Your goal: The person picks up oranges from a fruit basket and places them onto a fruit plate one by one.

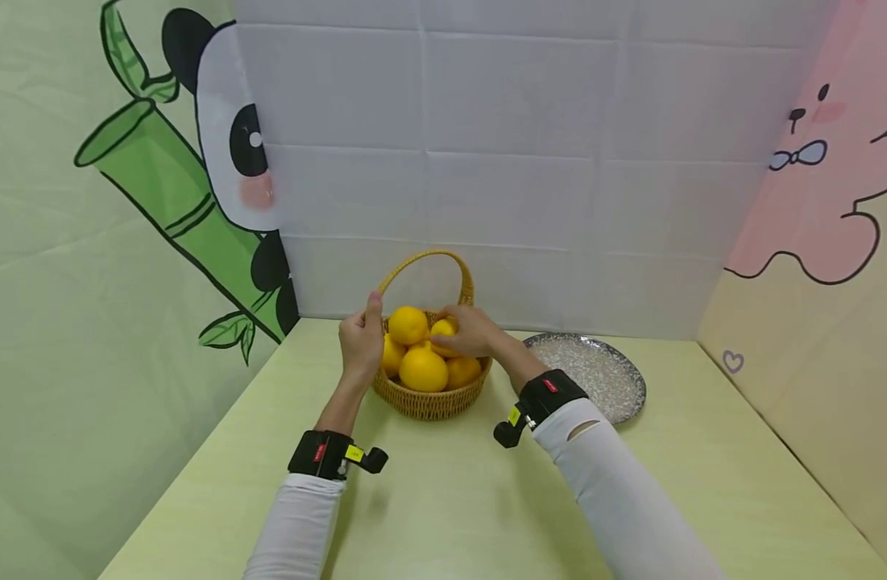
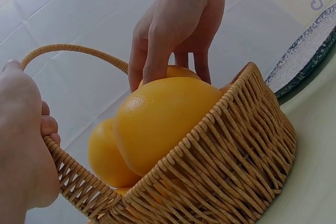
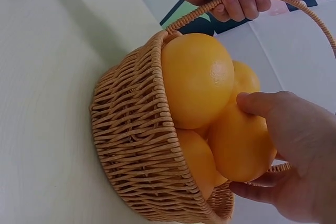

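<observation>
A wicker basket point(image 1: 430, 409) with a tall arched handle stands on the table, piled with several orange-yellow round fruits point(image 1: 423, 370) that look like oranges. My left hand point(image 1: 360, 342) grips the left side of the basket's handle, its fingers curled round it in the right wrist view. Over the basket's right side, my right hand point(image 1: 472, 330) holds one orange point(image 3: 243, 142) at the top of the pile, thumb on one side and fingers on the other. In the left wrist view the right hand point(image 2: 181, 24) reaches down from above, and a nearer fruit point(image 2: 165, 121) partly hides the held one.
A round speckled plate point(image 1: 588, 374) with a dark rim lies on the table right of the basket, partly behind the right forearm. A pale wall sheet point(image 1: 516, 177) rises behind the basket. Printed cloths with cartoon animals hang at both sides.
</observation>
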Tool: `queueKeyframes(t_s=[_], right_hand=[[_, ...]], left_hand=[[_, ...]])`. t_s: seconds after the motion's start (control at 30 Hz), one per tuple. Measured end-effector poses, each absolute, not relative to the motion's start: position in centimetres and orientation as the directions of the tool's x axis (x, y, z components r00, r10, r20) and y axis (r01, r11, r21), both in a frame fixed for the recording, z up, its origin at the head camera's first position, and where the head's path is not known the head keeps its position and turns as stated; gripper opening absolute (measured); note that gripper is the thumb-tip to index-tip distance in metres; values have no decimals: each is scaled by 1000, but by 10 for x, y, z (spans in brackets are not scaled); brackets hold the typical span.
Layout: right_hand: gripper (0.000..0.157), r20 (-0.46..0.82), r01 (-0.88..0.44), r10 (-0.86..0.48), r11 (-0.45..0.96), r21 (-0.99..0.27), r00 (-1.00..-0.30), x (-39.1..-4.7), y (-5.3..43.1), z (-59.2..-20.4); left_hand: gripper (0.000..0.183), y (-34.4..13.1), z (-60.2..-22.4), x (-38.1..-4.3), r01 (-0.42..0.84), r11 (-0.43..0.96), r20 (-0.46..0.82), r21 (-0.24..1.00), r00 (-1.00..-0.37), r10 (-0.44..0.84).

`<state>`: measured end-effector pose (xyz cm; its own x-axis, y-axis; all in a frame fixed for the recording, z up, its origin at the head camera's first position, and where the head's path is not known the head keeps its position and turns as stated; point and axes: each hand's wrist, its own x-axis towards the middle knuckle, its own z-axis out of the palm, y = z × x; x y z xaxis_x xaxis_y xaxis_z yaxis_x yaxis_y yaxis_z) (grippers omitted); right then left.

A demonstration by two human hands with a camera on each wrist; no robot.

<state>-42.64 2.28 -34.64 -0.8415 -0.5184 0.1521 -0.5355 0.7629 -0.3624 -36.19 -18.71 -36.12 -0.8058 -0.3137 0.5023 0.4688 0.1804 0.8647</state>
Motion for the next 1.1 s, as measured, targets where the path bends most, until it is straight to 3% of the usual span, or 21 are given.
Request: queueKeyframes(t_s=[0.3, 0.6, 1.1], right_hand=[[59, 188, -529, -497, 759, -380, -847, -418, 22, -344], [58, 274, -556, -484, 744, -371, -831, -400, 29, -337], [55, 430, -669, -522, 653, -355, -737, -378, 54, -335]], left_hand=[[66, -193, -360, -358, 470, 163, 498, 867, -809, -312], [69, -205, -379, -383, 482, 154, 505, 863, -810, -299], [72, -207, -383, -386, 486, 175, 517, 856, -807, -286]])
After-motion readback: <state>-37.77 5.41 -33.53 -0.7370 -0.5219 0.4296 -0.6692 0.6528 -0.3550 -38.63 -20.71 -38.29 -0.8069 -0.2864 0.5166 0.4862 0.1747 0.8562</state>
